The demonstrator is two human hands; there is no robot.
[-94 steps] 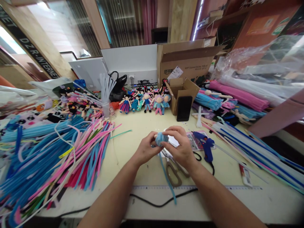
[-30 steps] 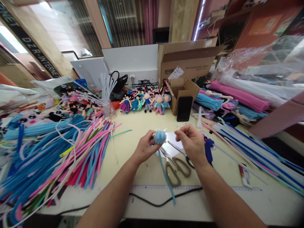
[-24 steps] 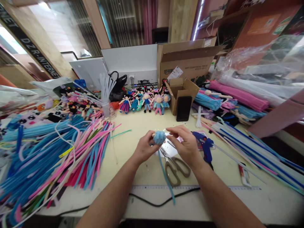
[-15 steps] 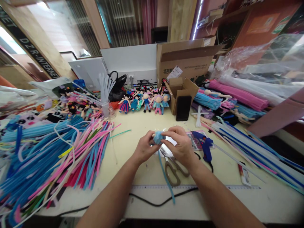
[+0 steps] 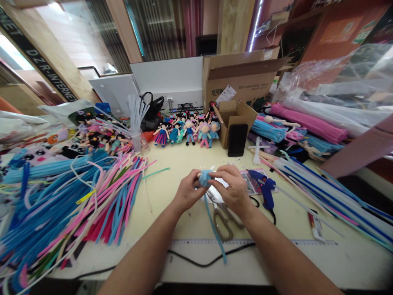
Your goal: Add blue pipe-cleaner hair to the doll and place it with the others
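Note:
Between my two hands is a small fuzzy light-blue bundle (image 5: 205, 178), which looks like coiled pipe cleaner, with a pale part at its left side. My left hand (image 5: 189, 189) is closed around its left and lower side. The thumb and fingertips of my right hand (image 5: 231, 184) pinch it from the right. A blue pipe cleaner (image 5: 215, 229) hangs or lies below the bundle, reaching toward the table's front; whether it joins the bundle is hidden. Beneath my right hand, scissors (image 5: 225, 223) lie on the table, their blades partly covered.
A blue glue gun (image 5: 265, 188) lies right of my hands. Piles of pipe cleaners (image 5: 110, 200) cover the left side, with more bundles (image 5: 325, 192) at right. Several small dolls (image 5: 188, 132), a black phone (image 5: 237, 140) and cardboard boxes (image 5: 242, 78) stand behind. A ruler (image 5: 294, 242) and black cable (image 5: 202, 264) lie in front.
Almost nothing differs. Both hands keep their grip on the light-blue bundle, with only a very slight shift.

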